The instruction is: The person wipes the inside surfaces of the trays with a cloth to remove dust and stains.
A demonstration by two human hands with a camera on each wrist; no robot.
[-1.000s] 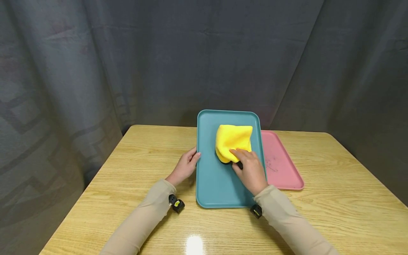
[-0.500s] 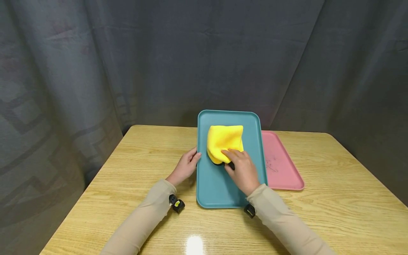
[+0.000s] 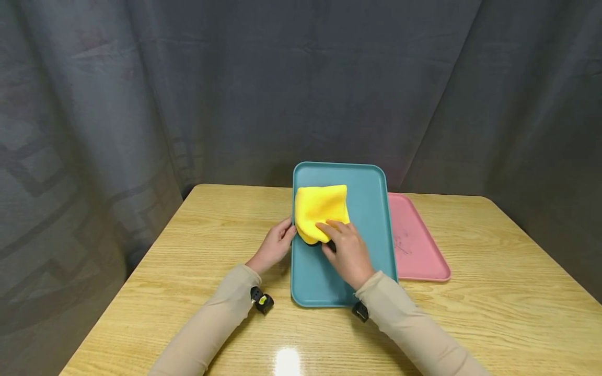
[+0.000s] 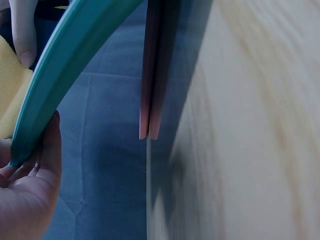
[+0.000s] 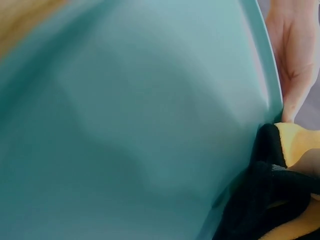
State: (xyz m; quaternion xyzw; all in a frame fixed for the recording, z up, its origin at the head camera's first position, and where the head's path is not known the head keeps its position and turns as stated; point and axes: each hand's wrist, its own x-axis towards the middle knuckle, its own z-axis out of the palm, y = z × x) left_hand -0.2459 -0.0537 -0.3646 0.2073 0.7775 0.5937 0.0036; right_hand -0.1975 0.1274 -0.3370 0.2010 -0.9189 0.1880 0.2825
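A teal rectangular tray [image 3: 312, 279] is held raised and tilted by my left hand [image 3: 274, 246], whose thumb lies over the left rim with fingers behind it. My right hand [image 3: 349, 255] pinches a folded cloth [image 3: 322, 209], yellow outside with a black underside, and rests it against the tray's inner face by the left rim. In the right wrist view the cloth's black side [image 5: 250, 205] touches the tray's edge near the left hand [image 5: 295, 55]. The left wrist view shows the teal rim [image 4: 60, 75] between the left thumb and fingers.
A pink tray [image 3: 416, 237] with dark marks on its surface lies on the wooden table [image 3: 498, 292], behind and right of the teal tray, which partly hides it. A grey curtain [image 3: 301, 94] hangs behind the table. Both wrists carry small black cameras.
My right hand has slid the cloth leftward across the teal tray, from right of its middle to its left rim. The left hand and both trays have stayed almost still.
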